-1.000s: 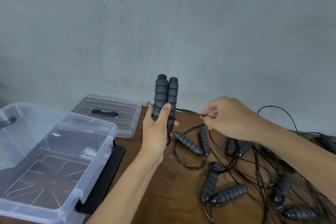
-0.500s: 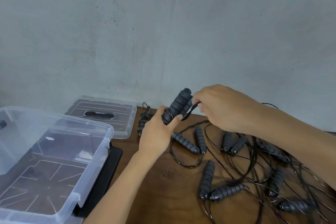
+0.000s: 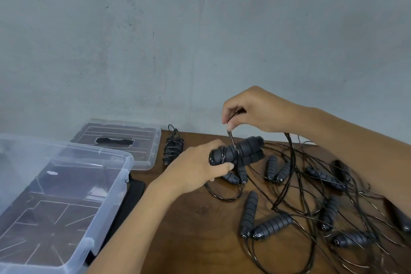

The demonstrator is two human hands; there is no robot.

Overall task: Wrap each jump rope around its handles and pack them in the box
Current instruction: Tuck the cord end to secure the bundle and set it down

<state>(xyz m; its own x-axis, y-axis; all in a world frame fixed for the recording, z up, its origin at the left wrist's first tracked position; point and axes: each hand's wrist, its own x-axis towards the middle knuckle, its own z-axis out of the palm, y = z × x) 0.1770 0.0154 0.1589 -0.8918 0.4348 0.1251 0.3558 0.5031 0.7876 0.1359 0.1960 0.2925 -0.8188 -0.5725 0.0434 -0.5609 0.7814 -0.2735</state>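
One clear box [image 3: 106, 176]: nothing visible inside | lid [image 3: 124, 140] behind it

- The left hand [image 3: 195, 169] reaches in from the lower left, fingers curled round a pair of handles [image 3: 239, 153] lying roughly level.
- The right hand [image 3: 255, 111] hangs above them, forearm coming from the right, thumb and forefinger pinching the rope [image 3: 231, 138] and holding it taut.
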